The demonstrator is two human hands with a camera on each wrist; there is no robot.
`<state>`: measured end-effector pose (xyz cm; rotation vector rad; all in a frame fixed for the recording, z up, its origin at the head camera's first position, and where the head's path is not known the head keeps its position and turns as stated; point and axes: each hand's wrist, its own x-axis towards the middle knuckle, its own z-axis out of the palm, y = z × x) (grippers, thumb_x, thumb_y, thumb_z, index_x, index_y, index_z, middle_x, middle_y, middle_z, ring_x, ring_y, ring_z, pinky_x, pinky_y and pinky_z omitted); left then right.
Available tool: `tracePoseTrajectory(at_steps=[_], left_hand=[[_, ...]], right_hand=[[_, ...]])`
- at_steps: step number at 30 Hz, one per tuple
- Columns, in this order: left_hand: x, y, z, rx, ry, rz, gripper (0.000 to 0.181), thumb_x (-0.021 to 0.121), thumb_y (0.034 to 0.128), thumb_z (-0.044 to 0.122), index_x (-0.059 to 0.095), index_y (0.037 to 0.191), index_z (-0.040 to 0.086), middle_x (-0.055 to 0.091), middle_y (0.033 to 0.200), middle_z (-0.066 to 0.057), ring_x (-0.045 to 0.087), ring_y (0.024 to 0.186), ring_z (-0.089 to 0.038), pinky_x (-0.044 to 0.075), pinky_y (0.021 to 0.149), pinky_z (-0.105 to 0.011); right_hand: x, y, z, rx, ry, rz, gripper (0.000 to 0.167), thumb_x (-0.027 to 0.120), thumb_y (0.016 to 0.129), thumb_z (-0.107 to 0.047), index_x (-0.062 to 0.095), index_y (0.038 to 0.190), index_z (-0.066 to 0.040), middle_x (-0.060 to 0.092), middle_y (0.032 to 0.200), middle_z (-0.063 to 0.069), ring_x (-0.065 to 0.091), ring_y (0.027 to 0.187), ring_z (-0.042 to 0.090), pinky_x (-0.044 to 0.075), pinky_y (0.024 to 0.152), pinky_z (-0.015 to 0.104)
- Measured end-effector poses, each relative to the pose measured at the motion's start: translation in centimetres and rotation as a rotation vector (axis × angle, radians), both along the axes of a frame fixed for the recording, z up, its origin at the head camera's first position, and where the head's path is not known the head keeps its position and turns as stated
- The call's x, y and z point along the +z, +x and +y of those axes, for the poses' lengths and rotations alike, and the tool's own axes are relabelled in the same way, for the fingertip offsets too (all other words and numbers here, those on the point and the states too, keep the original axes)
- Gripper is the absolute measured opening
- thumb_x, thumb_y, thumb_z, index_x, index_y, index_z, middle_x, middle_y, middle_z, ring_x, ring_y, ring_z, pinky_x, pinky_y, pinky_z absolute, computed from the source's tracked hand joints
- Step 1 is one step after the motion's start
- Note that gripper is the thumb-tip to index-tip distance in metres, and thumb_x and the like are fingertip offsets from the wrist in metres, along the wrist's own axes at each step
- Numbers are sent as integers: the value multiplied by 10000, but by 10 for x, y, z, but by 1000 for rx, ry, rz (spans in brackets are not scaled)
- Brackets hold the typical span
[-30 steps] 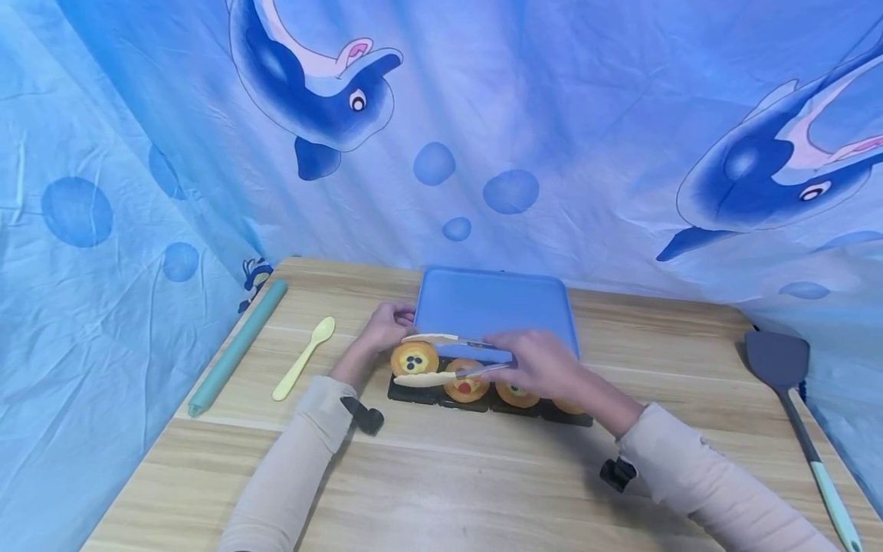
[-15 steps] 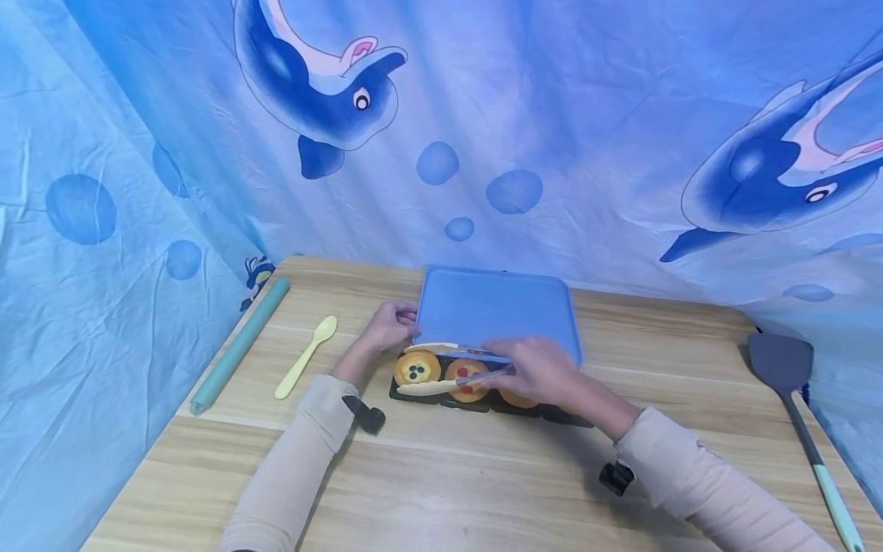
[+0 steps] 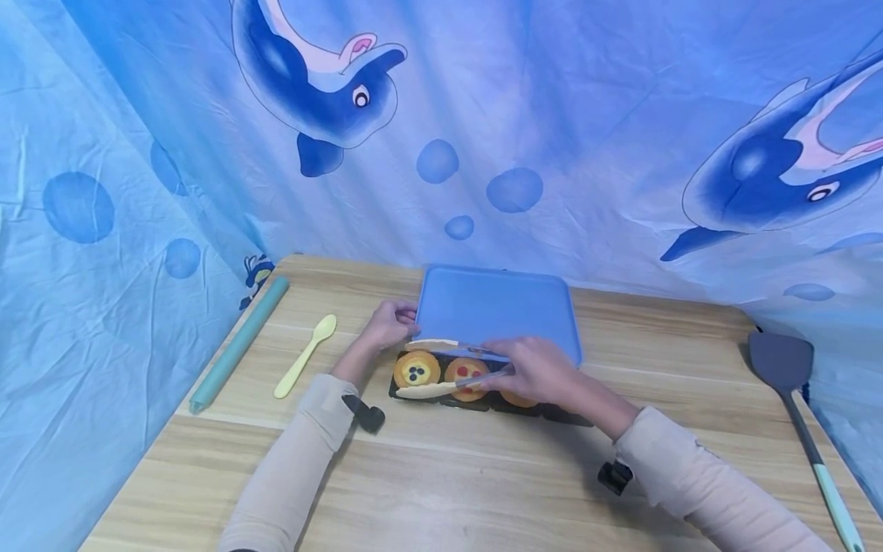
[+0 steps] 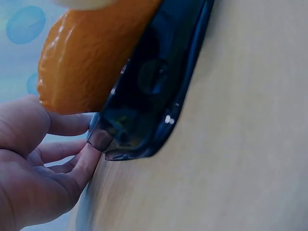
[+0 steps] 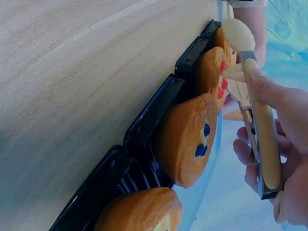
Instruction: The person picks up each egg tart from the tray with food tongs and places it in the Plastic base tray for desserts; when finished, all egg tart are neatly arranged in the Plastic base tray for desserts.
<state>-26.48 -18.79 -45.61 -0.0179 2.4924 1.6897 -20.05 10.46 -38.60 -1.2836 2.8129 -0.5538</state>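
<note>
My left hand (image 3: 388,326) pinches the left end of a black tart tray (image 3: 567,417) between thumb and fingers; the left wrist view shows the fingertips on the tray's corner (image 4: 100,138). My right hand (image 3: 541,364) grips a pair of metal tongs (image 5: 263,130) with cream-coloured ends. The spread tips straddle the leftmost tart (image 3: 416,371), topped with dark berries, which sits in the tray. Beside it lies a red-berry tart (image 3: 464,371), partly covered by the tongs. Two further tarts, one with blueberries (image 5: 185,137), lie under the right hand, mostly hidden in the head view.
Behind the tart tray lies a flat blue tray (image 3: 497,307). To the left are a pale yellow spoon (image 3: 305,356) and a green rolling pin (image 3: 237,345). A dark spatula (image 3: 782,364) with a mint handle lies at the right edge. A blue dolphin curtain (image 3: 586,153) encloses the table.
The leftmost tart has come down a little in its compartment, and the tongs around it have lowered with the right hand. The tongs' gap looks slightly wider. The left hand stays at the tray's end.
</note>
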Motion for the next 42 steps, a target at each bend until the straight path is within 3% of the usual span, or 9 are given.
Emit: tracePoseTrajectory(at_steps=[9, 14, 17, 19, 21, 26, 31, 38, 42], left_hand=[[3, -2, 3, 14, 38, -8, 481, 669, 816, -115, 560, 1284, -110, 607, 1115, -208, 592, 998, -310, 524, 917, -367], [1, -2, 3, 8, 41, -6, 495, 659, 810, -110, 552, 1294, -112, 609, 1113, -210, 595, 994, -308, 532, 904, -362], [1, -1, 3, 1, 25, -2, 507, 656, 811, -102, 540, 1305, -117, 606, 1128, -221, 594, 1007, -319, 535, 903, -369], [2, 0, 2, 5, 28, -16, 515, 656, 816, -102, 533, 1316, -108, 604, 1138, -221, 589, 1023, -326, 534, 911, -373], [2, 1, 2, 11, 49, -40, 536, 658, 815, -109, 521, 1333, -97, 598, 1149, -218, 581, 1042, -331, 531, 922, -376], [3, 2, 2, 27, 83, -75, 563, 661, 808, -113, 510, 1349, -80, 592, 1150, -203, 571, 1054, -326, 530, 928, -372], [2, 3, 3, 28, 108, -83, 573, 660, 799, -117, 509, 1350, -81, 588, 1144, -202, 567, 1048, -322, 532, 923, -372], [1, 2, 3, 34, 101, -56, 560, 665, 791, -117, 523, 1332, -96, 594, 1114, -209, 575, 1018, -313, 544, 891, -359], [1, 2, 2, 32, 124, -67, 564, 656, 797, -128, 511, 1342, -94, 575, 1130, -216, 568, 1026, -317, 551, 887, -356]], right_hand=[[6, 5, 6, -89, 21, -80, 831, 808, 736, -569, 602, 1363, -63, 639, 1305, 85, 625, 1147, 266, 537, 918, 456], [9, 9, 15, -94, -37, -105, 814, 821, 745, -524, 591, 1373, -59, 641, 1303, 79, 634, 795, 156, 509, 753, 341], [13, 13, 25, -100, -70, -125, 817, 826, 748, -509, 579, 1385, -60, 718, 965, 50, 459, 563, 86, 424, 584, 269], [17, 17, 34, -128, -87, -132, 834, 830, 736, -521, 571, 1400, -89, 620, 717, -8, 394, 540, 46, 356, 506, 237], [21, 20, 44, -174, -109, -160, 844, 837, 730, -515, 556, 1419, -115, 488, 613, -56, 333, 485, 49, 308, 435, 239], [24, 29, 79, -286, -213, -147, 807, 856, 738, -439, 568, 1396, -69, 594, 688, -91, 430, 447, 59, 371, 384, 255], [18, 37, 118, -432, -283, -73, 757, 848, 766, -395, 583, 1354, 2, 650, 695, -43, 509, 476, 91, 416, 384, 272], [3, 38, 162, -667, -278, 23, 755, 817, 811, -380, 547, 1368, 53, 651, 695, 45, 511, 525, 141, 385, 425, 283], [-8, 33, 179, -766, -236, 38, 796, 789, 826, -430, 526, 1349, 109, 687, 736, 103, 601, 603, 212, 444, 499, 360]])
